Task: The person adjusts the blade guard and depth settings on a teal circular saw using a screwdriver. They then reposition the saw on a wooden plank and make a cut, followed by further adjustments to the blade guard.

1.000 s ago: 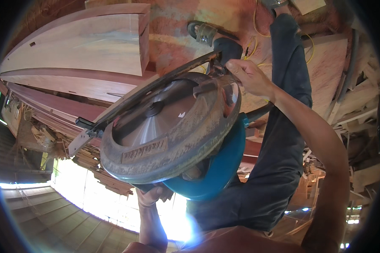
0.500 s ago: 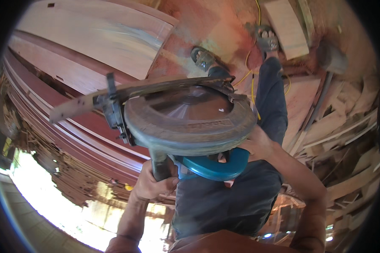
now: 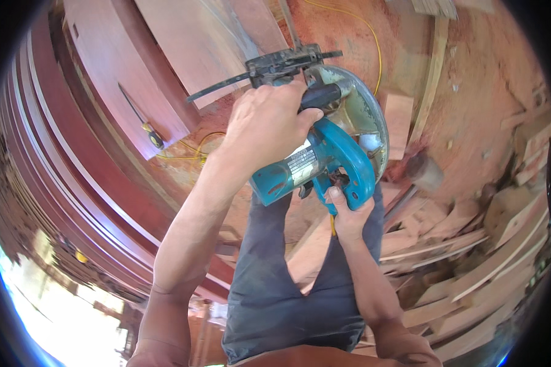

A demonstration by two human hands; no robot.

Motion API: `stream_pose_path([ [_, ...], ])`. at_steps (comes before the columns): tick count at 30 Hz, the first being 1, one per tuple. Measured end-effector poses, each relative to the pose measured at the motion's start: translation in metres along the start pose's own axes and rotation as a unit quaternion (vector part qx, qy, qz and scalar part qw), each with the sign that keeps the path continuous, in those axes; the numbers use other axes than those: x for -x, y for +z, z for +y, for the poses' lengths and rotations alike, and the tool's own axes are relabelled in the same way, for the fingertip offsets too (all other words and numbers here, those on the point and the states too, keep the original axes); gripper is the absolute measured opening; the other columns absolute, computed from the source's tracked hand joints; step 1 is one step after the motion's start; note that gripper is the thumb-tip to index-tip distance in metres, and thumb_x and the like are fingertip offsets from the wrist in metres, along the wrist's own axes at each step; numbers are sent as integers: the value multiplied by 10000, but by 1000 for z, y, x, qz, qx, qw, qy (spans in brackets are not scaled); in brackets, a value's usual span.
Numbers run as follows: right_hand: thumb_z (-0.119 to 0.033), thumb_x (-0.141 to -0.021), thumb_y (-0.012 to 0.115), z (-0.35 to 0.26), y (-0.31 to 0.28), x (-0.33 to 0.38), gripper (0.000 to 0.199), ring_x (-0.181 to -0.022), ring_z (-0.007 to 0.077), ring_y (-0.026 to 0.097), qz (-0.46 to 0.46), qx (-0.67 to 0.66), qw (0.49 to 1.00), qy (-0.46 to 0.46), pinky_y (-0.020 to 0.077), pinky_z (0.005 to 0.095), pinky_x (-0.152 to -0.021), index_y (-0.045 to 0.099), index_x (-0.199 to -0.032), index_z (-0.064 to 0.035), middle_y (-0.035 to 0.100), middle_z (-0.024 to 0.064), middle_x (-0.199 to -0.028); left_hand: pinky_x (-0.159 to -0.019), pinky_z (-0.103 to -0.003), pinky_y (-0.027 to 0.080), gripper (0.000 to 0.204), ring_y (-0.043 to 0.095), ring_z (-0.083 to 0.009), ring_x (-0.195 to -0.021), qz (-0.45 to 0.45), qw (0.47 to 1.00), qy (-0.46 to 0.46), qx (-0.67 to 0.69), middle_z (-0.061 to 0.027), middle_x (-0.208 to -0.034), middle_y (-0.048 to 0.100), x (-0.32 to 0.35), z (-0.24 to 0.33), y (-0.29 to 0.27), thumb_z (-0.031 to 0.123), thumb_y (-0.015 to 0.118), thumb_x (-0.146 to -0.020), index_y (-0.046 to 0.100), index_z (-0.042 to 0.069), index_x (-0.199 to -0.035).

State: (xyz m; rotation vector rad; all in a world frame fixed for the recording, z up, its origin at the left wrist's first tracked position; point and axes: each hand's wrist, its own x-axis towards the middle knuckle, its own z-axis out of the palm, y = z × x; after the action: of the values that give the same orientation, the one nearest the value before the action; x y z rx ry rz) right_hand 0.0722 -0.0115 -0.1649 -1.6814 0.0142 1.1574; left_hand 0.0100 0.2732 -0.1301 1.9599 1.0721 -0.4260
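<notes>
Both my hands hold a teal circular saw (image 3: 287, 174) in front of my legs. My left hand (image 3: 266, 122) reaches over the motor body and wraps round the black front handle (image 3: 322, 96). Round the teal rear handle (image 3: 353, 160), near the trigger, the fingers of my right hand (image 3: 350, 215) are closed. The metal blade guard (image 3: 380, 125) curves along the saw's right side, and a dark base bracket (image 3: 281, 66) sits at its far end. From this side the blade is mostly hidden.
Reddish boards (image 3: 113, 67) lie at the left, with a screwdriver-like tool (image 3: 144, 125) on one. A yellow cord (image 3: 378, 46) runs over the dusty floor. Wood offcuts (image 3: 471, 269) pile up at the right, near a mallet-like thing (image 3: 424, 172).
The saw has turned over, from its round blade side facing me to its teal motor side. My left hand has moved up and forward with it, and the view has swung.
</notes>
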Motion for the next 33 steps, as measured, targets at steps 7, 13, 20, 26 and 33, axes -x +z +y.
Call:
stream_pose_path([
  [7, -32, -967, 771, 14, -22, -55, 332, -739, 158, 683, -62, 2, 998, 5, 559, 299, -681, 650, -1268, 37, 719, 89, -899, -879, -503, 567, 351, 740, -421, -957, 49, 997, -60, 30, -227, -941, 766, -22, -8, 40, 307, 756, -927, 767, 53, -1169],
  [13, -133, -899, 893, 13, -30, -66, 300, -807, 79, 633, -118, 91, 988, 49, 529, 261, -725, 715, -1103, -3, 705, -10, -932, -870, -456, 568, 398, 751, -383, -953, 85, 987, -120, 66, -208, -961, 773, -15, -10, 48, 298, 789, -895, 769, 57, -1211],
  [20, -146, -924, 871, 25, -28, -62, 336, -802, 74, 603, -157, 48, 986, 15, 502, 254, -731, 723, -1187, 3, 687, -12, -914, -956, -371, 543, 444, 735, -230, -1064, 268, 923, -125, 247, -130, -1107, 777, 19, -42, 66, 346, 805, -929, 747, 35, -1240],
  [26, -106, -943, 823, 20, -25, -70, 368, -750, 139, 675, -162, 77, 982, -53, 536, 288, -672, 651, -1229, 48, 697, 73, -898, -1137, -451, 473, 953, 560, -328, -1364, 245, 843, -213, 429, -206, -1536, 520, 77, -56, 116, 436, 883, -855, 423, 43, -1590],
  [33, -32, -904, 849, 14, -12, -73, 457, -757, 44, 560, -152, 40, 987, -29, 459, 218, -703, 697, -1332, 18, 657, -33, -876, -1086, -434, 506, 843, 594, -308, -1284, 316, 788, -251, 466, -192, -1413, 592, 84, -37, 141, 390, 871, -879, 486, 25, -1535],
])
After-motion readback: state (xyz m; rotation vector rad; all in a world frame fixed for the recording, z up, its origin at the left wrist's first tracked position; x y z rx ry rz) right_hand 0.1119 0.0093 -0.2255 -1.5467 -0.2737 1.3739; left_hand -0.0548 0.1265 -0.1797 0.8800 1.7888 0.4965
